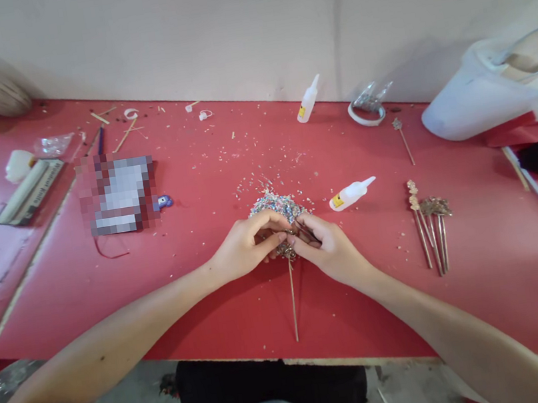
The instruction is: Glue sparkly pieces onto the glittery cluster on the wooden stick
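Near the front middle of the table, my left hand (250, 245) and my right hand (323, 240) meet at the ornate metal head of a hair stick (292, 299). Its thin shaft points down toward the table's front edge. Fingers of both hands are closed around the head, hiding much of it. Just beyond the fingertips lies a pile of small multicoloured chips (274, 204), with loose bits scattered around. Right of the pile, a white glue bottle (351, 194) with a yellow label lies on its side.
Several hair sticks (432, 231) lie at right, with a single one (404, 141) farther back. Another glue bottle (308, 100), a tape roll (367, 114) and a white bucket (479, 89) are toward the wall. At left are a blurred phone-like object (121, 196) and a knife package (29, 191).
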